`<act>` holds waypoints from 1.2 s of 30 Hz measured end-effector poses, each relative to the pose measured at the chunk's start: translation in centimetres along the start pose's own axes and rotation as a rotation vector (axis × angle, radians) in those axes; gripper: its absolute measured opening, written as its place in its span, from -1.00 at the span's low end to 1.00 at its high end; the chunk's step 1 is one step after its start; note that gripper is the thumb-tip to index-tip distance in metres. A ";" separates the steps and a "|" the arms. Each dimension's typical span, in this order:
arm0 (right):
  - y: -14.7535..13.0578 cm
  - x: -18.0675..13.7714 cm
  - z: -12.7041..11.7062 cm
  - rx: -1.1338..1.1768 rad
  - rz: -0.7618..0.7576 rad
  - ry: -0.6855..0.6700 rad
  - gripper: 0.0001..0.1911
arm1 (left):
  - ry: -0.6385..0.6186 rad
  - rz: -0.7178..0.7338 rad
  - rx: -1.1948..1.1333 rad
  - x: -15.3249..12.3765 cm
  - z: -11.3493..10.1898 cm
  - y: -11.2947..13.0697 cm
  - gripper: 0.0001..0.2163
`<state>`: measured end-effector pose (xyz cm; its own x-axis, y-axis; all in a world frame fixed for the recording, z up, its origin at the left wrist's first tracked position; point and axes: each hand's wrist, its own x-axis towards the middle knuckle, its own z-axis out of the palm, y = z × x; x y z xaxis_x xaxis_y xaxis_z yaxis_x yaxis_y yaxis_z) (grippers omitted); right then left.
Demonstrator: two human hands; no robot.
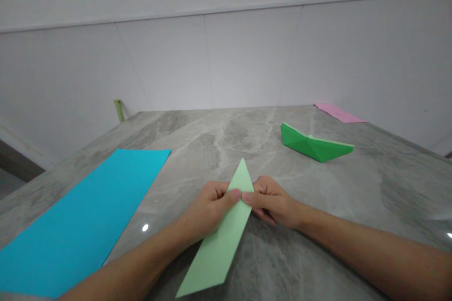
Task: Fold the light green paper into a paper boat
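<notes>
A light green folded paper [221, 240], long with pointed ends, lies slanted on the grey marble table [370, 197] right in front of me. My left hand [208, 209] is closed on its left edge near the middle, thumb pressed on top. My right hand [271, 200] pinches the same paper from the right, fingertips meeting my left thumb on the paper. The far tip of the paper points away from me.
A bright blue sheet [88, 218] lies flat at the left. A darker green folded paper boat [314, 143] sits at the back right, with a pink sheet [339, 113] beyond it near the wall. A small green piece [119, 109] stands at the table's far left corner.
</notes>
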<state>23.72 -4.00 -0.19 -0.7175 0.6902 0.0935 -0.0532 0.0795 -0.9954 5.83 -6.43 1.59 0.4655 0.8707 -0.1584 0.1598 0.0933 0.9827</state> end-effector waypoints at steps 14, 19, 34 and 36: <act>-0.5 -0.2 0.1 -0.001 0.003 -0.010 -0.41 | -0.104 0.035 0.153 -0.7 -0.1 1.4 -0.62; -0.3 -0.1 0.1 0.016 -0.035 0.002 -0.40 | -0.184 0.076 0.168 -0.9 0.0 1.7 -0.61; -0.2 0.3 0.0 0.153 -0.032 0.486 -0.56 | -0.291 -0.282 -0.231 -0.5 -0.8 1.0 -0.76; -0.1 0.4 0.0 0.152 -0.040 0.551 -0.57 | -0.372 -0.337 -0.310 -0.6 -1.2 1.0 -0.78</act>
<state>23.48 -3.74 -0.02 -0.2469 0.9651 0.0872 -0.2014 0.0370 -0.9788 4.69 -6.24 2.78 0.7161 0.5463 -0.4345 0.1158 0.5209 0.8457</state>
